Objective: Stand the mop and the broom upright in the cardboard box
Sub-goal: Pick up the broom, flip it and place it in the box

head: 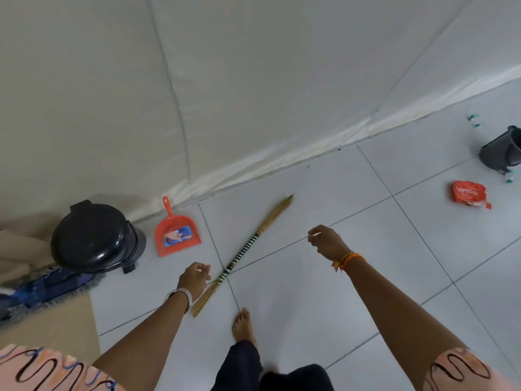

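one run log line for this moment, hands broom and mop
left hand: open, by broom | right hand: empty, above floor | broom: flat on tiles | mop: on cardboard box

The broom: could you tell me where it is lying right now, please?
The broom lies flat on the tiled floor at centre, right of the red dustpan, its near end by the left hand.

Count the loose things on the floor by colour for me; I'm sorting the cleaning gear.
Black or dark grey: 2, the lidded bin and the wheeled bucket
Red: 2, the dustpan and the packet
Blue: 1, the mop head
Straw-coloured: 1, the broom
Total: 6
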`<action>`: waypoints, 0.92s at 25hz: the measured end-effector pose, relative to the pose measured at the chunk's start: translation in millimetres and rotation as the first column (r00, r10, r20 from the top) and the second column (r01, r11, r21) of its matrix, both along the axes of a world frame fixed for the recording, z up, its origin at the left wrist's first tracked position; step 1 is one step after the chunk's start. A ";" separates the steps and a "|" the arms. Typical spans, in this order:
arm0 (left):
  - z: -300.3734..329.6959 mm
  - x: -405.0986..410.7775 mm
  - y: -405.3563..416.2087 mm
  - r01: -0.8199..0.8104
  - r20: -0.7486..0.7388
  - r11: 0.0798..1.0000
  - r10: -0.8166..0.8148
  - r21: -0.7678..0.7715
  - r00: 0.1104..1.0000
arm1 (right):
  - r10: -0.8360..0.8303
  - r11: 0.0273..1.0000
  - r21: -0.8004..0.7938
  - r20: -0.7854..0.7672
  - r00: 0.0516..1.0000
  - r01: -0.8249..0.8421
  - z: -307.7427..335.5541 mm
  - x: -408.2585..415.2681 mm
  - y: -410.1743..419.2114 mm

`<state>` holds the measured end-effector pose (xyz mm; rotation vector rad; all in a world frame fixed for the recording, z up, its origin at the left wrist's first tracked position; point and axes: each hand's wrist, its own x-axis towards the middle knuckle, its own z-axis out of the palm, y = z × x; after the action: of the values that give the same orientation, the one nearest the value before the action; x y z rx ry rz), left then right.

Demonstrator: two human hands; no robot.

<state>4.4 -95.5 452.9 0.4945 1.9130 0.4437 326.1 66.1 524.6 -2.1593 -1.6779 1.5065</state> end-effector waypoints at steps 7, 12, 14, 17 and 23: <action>-89.6 7.8 38.9 -0.155 -0.059 0.981 0.149 -0.112 0.987 | 0.301 0.950 -0.104 0.059 0.952 -0.294 -105.5 -21.7 92.9; -266.7 32.3 42.9 -0.559 -0.045 0.800 0.564 -0.220 0.825 | 0.546 0.829 -0.181 0.059 0.836 -0.529 -309.3 -55.6 124.6; -328.1 41.1 45.5 -0.763 0.009 0.590 0.792 -0.265 0.610 | 0.664 0.743 -0.167 0.061 0.745 -0.649 -372.6 -70.1 133.4; -400.4 51.7 44.5 -0.883 0.049 0.284 0.957 -0.373 0.287 | 0.869 0.490 -0.149 0.162 0.467 -0.859 -453.2 -88.4 135.8; -542.5 48.6 52.3 -0.891 0.058 -0.036 0.996 -0.452 -0.070 | 0.939 0.088 0.022 0.331 0.090 -0.996 -605.5 -124.4 129.7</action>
<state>53.1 -43.2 -89.6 -1.3539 1.5329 1.0791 201.7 195.8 -80.9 -0.7873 -3.5554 0.8283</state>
